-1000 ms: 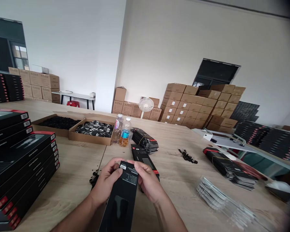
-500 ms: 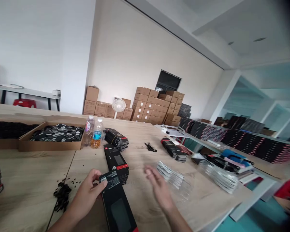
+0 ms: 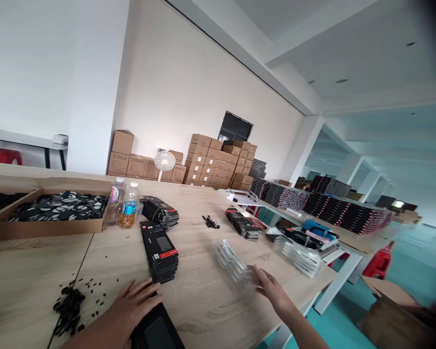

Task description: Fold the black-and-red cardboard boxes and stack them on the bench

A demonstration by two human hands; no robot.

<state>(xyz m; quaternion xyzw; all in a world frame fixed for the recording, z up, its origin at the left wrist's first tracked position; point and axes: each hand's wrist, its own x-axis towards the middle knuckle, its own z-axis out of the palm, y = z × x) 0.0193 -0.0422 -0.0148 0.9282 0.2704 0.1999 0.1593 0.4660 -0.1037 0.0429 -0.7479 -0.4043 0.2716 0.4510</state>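
Note:
My left hand (image 3: 132,306) lies with fingers spread on the top end of a long black box (image 3: 156,332) at the near edge of the wooden table (image 3: 203,300). My right hand (image 3: 271,287) reaches to the right, its fingers on a row of clear plastic trays (image 3: 232,261). Whether those fingers grip a tray is blurred. A stack of black boxes with red bands (image 3: 159,249) sits just beyond my left hand.
Small black parts (image 3: 70,305) lie scattered at the near left. A cardboard tray (image 3: 47,224) of black-and-white discs, two bottles (image 3: 125,208), more box stacks (image 3: 160,212) and clear trays (image 3: 300,254) lie farther on. Cartons (image 3: 210,162) stand by the wall. A red stool (image 3: 380,261) stands right.
The view has swung right. My right hand left the black box and went out to the clear trays. My left hand lowered the box and now rests on it.

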